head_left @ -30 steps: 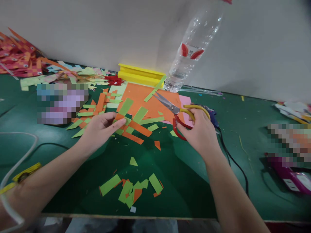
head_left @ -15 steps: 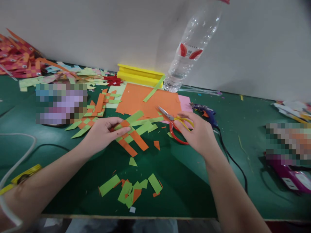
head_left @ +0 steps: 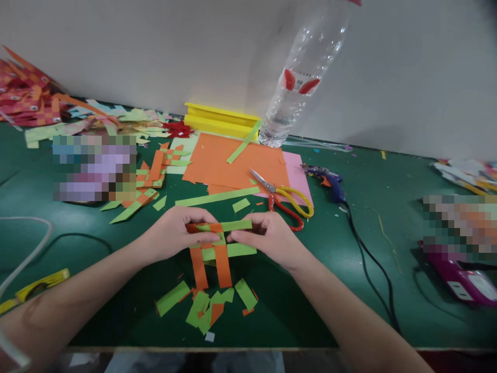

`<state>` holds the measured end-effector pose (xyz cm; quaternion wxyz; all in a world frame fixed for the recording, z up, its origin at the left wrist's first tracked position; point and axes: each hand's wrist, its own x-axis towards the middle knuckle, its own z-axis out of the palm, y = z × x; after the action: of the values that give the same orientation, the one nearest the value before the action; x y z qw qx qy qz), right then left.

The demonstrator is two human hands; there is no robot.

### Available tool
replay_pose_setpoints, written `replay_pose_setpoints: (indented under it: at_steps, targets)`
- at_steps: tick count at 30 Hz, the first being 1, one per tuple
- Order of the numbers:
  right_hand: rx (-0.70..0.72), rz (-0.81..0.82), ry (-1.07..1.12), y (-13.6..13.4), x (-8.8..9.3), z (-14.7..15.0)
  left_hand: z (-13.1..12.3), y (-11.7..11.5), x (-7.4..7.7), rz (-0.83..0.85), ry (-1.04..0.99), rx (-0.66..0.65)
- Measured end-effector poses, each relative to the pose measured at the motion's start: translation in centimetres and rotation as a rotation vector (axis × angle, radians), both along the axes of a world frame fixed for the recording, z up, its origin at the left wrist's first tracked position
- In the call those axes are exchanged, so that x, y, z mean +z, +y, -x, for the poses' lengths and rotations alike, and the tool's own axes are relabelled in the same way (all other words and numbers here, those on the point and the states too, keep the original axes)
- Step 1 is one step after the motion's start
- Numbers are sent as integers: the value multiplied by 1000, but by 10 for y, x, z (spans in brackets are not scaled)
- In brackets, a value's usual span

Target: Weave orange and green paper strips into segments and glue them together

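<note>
My left hand [head_left: 174, 235] pinches the left part of a woven piece of orange and green paper strips [head_left: 223, 264], held above the table. On its right side, my right hand [head_left: 272, 238] is closed around the upper green strip end, thumb and fingers close to the weave. Two orange strip ends hang down and two green ones point right. Just beyond my right hand, scissors [head_left: 277, 190] with one red and one yellow handle lie with their blades partly apart. Below the woven piece are green and orange paper scraps [head_left: 205, 305].
Orange paper sheets [head_left: 236, 158], a yellow folded strip [head_left: 221, 122] and a tilted plastic bottle [head_left: 298, 77] stand toward the wall. At right lie a blue glue gun [head_left: 330, 181] with a black cord and a purple device [head_left: 466, 280]. Woven paper pieces [head_left: 157, 166] are at left.
My right hand has left the scissors on the table and come left to the woven piece. My left hand has moved the piece nearer, turning it so its orange ends hang down.
</note>
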<state>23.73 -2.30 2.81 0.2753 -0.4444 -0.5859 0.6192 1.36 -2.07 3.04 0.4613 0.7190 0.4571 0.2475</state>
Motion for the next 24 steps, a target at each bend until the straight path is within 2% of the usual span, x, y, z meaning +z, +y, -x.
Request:
replay_pose_setpoints:
  at_steps: [3,10,13,16,20,22,24]
  targets:
    - [-118,-7,61,6,4,-7,5,2,-2,-38,16,62]
    - [-449,-212,243,28,1,-29,13,9,-1,-90,96,181]
    - [-541,-303,297,35,1,-41,13,9,0,-104,126,197]
    - [-547,-323,280,37,2,-46,12,10,0,-94,126,185]
    - [-585,-401,196,30,3,-35,13,10,-2,-78,115,145]
    - [-502,-471,93,23,4,-27,14,10,-3,-80,121,137]
    - [-360,-541,-39,15,5,-18,13,9,-5,-64,122,111]
